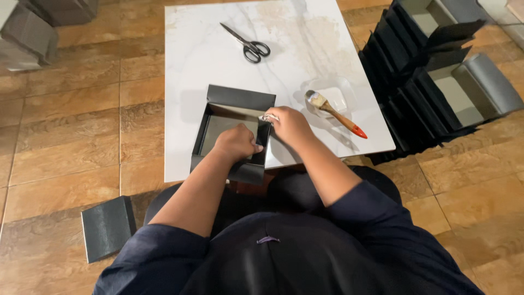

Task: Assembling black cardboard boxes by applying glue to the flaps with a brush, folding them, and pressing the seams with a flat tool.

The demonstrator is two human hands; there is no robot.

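Left hand (236,143) presses flat inside the black box (232,134) to steady it, while right hand (289,124) fingers pinch a crumpled white scrap (268,117) at its right wall; glue brush (334,113) parked nearby.

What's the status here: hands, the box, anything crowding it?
Left hand pressing inside the black box. Right hand pinching its right wall, whitish bit at fingertips. Brush on white tray close right; scissors well apart.

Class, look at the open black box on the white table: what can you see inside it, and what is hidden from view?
Inside the black box, a grey floor panel shows, and the left hand presses down within it. The right hand grips its right wall. The floor beneath the left hand is covered, so it cannot be seen.
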